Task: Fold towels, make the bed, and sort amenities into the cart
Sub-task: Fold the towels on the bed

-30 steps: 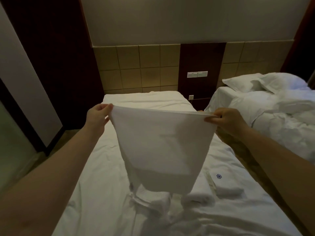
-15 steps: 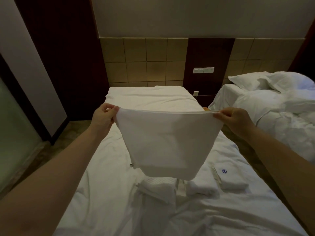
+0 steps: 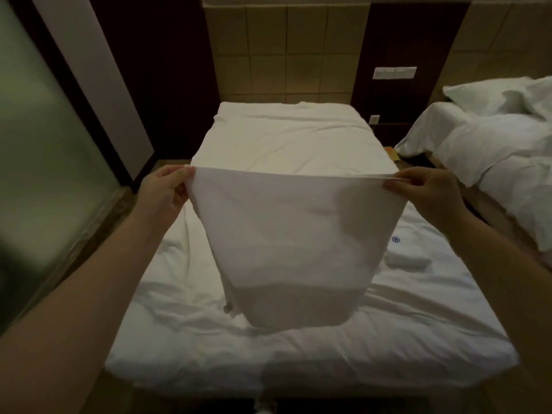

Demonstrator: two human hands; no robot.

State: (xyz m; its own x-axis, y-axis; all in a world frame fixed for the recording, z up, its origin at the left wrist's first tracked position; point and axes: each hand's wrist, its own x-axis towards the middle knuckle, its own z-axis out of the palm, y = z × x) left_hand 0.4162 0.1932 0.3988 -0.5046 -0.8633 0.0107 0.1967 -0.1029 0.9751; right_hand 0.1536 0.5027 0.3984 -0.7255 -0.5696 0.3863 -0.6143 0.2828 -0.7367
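A white towel (image 3: 298,240) hangs stretched in the air over the near bed (image 3: 286,144). My left hand (image 3: 165,194) pinches its top left corner. Its top right corner is pinched by my right hand (image 3: 430,192). The cloth hangs doubled, and its lower edge floats just above the sheet. A small tag shows at its lower left edge. Behind it on the right lies a folded white towel (image 3: 407,255) with a blue logo. Other folded towels on the bed are hidden behind the held cloth.
A second bed (image 3: 493,150) with rumpled white bedding and pillows (image 3: 490,92) stands to the right across a narrow aisle. A frosted glass panel (image 3: 41,162) and dark wall close the left side. The tiled headboard wall carries a switch plate (image 3: 394,72).
My view has tilted down and drawn back, so the whole near bed shows. The towel stays stretched between both hands and now hangs lower, covering the folded towels.
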